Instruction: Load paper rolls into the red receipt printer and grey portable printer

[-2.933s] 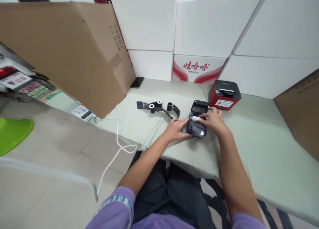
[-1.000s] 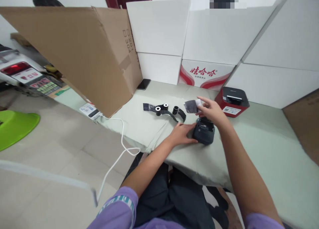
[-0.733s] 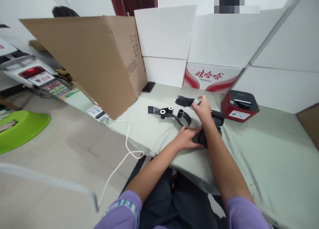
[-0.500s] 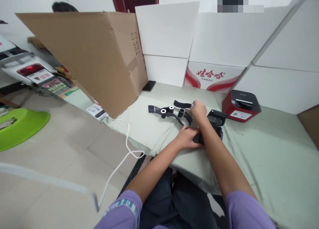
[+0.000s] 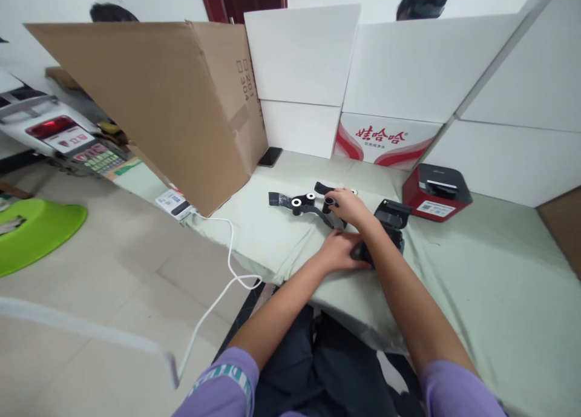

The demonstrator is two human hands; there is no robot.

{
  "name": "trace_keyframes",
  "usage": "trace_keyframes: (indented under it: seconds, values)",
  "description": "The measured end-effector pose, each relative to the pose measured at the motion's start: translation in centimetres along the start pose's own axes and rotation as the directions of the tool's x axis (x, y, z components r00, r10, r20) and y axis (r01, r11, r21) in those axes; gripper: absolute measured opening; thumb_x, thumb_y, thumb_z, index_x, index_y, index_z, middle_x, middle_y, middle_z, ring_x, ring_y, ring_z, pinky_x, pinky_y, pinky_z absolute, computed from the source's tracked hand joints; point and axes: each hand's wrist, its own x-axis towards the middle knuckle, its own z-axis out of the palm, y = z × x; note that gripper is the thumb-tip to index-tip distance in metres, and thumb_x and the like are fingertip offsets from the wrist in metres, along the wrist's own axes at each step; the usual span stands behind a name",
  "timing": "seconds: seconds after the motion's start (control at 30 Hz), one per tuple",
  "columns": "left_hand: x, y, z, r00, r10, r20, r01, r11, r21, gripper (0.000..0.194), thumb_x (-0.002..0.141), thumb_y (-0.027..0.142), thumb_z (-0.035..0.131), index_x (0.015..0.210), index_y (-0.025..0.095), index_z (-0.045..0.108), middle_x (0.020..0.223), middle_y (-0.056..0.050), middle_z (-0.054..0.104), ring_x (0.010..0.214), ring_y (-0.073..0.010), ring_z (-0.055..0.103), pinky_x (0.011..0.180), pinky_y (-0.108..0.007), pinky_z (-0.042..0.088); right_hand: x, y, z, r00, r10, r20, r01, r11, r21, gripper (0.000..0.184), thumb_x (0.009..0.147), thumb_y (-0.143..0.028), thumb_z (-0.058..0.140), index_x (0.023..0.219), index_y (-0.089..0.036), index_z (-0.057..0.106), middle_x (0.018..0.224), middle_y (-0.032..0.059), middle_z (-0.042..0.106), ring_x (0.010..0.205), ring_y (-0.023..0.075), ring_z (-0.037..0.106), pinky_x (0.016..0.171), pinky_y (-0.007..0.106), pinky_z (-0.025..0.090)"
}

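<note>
On the cloth-covered table, the fingers of my right hand [image 5: 350, 207] are closed around a small black cylinder with a pale ring on top [image 5: 327, 205], which is joined to a black strap. My left hand [image 5: 339, 251] is wrapped against a black case [image 5: 365, 253] close to the table's front edge. The case's lid [image 5: 394, 213] stands raised behind my right forearm, which hides much of its inside. To the left of my hands lies another black strap [image 5: 280, 199] carrying two black cylinders with white-ringed tops [image 5: 296, 203].
A red and black box [image 5: 436, 192] stands to the right. At the back lies a phone [image 5: 270, 157] beside a large cardboard box [image 5: 158, 102]. White boxes [image 5: 302, 54] wall off the far side. A white cable [image 5: 232, 247] hangs over the table's front edge.
My right hand has moved left and slightly down, from the end of the black strap onto the small black cylinder. My left hand has stayed at the black case.
</note>
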Motion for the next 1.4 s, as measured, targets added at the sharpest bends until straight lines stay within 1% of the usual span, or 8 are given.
trace_keyframes:
  seconds: [0.13,0.27,0.4,0.63,0.8,1.07,1.23,1.4]
  values:
    - [0.0,-0.1,0.1,1.0,0.017,-0.006,-0.017,1.0,0.008,0.085,0.082,0.062,0.076,0.153,0.025,0.048,0.145,-0.008,0.066,0.135,-0.0335,0.06,0.118,-0.047,0.038,-1.7,0.5,-1.0,0.976,0.129,-0.177,-0.083,0.965,0.247,0.027,0.085,-0.029,0.063,0.109,-0.017,0.069,0.1,0.0107,0.073,0.091,0.0247,0.063,0.084,0.036,0.048]
    - [0.1,0.1,0.1,0.999,-0.042,0.027,0.042,0.999,0.0,0.095,0.08,0.066,0.076,0.159,0.029,0.04,0.154,-0.009,0.058,0.139,-0.0324,0.057,0.118,-0.046,0.036,-7.0,3.0,-3.8,0.891,0.361,-0.275,-0.097,0.744,0.661,0.037,0.078,-0.044,0.068,0.109,-0.023,0.064,0.09,0.0053,0.073,0.079,0.024,0.067,0.072,0.036,0.052]
    - [0.0,0.4,-0.1,0.999,-0.047,0.018,0.047,0.998,-0.03,0.095,0.079,0.061,0.08,0.159,0.028,0.041,0.155,-0.01,0.057,0.138,-0.0311,0.058,0.116,-0.045,0.036,-13.1,5.9,-4.7,0.851,0.453,-0.264,-0.069,0.595,0.801,0.042,0.078,-0.045,0.068,0.116,-0.026,0.066,0.1,0.0059,0.075,0.084,0.0262,0.07,0.073,0.039,0.054]
    - [-0.2,0.4,-0.1,1.0,-0.027,-0.003,0.027,0.999,-0.031,0.096,0.08,0.058,0.081,0.16,0.026,0.039,0.157,-0.012,0.055,0.141,-0.029,0.056,0.116,-0.042,0.033,-16.2,8.3,-1.9,0.876,0.392,-0.28,-0.212,0.836,0.506,0.024,0.074,-0.033,0.069,0.097,-0.025,0.07,0.086,0.0034,0.074,0.075,0.023,0.063,0.072,0.038,0.049]
    - [-0.2,0.4,0.0,0.999,-0.037,0.005,0.038,0.999,-0.014,0.095,0.081,0.059,0.08,0.16,0.027,0.039,0.155,-0.012,0.056,0.138,-0.0292,0.058,0.116,-0.042,0.033,-15.5,8.3,-1.3,0.887,0.257,-0.383,-0.14,0.941,0.307,0.018,0.074,-0.03,0.065,0.09,-0.023,0.071,0.093,0.0071,0.068,0.084,0.0256,0.061,0.079,0.041,0.05]
    - [-0.3,0.6,-0.1,1.0,-0.019,-0.007,0.019,1.0,0.007,0.093,0.082,0.058,0.079,0.16,0.025,0.04,0.155,-0.012,0.056,0.139,-0.0287,0.057,0.115,-0.041,0.033,-15.5,9.1,-0.2,0.861,0.384,-0.334,-0.33,0.92,0.21,0.026,0.074,-0.032,0.073,0.098,-0.024,0.08,0.099,0.0084,0.043,0.102,0.0324,0.051,0.097,0.052,0.047]
    - [-0.3,0.7,-0.4,1.0,-0.016,-0.018,0.018,0.997,0.072,0.093,0.081,0.062,0.078,0.158,0.024,0.043,0.153,-0.011,0.059,0.14,-0.0301,0.055,0.115,-0.043,0.034,-15.4,8.7,-0.2,0.829,0.423,-0.367,-0.324,0.897,0.301,0.018,0.071,-0.034,0.077,0.086,-0.024,0.074,0.099,0.007,0.042,0.101,0.0302,0.05,0.099,0.051,0.046]
    - [-0.3,1.0,-0.4,0.998,-0.035,-0.061,0.041,0.993,0.108,0.09,0.081,0.065,0.077,0.155,0.023,0.048,0.145,-0.011,0.066,0.136,-0.0305,0.054,0.114,-0.044,0.037,-14.5,9.0,0.0,0.659,0.561,-0.501,-0.183,0.766,0.616,0.032,0.076,-0.047,0.073,0.085,-0.025,0.051,0.107,0.0068,0.054,0.099,0.0252,0.057,0.088,0.042,0.051]
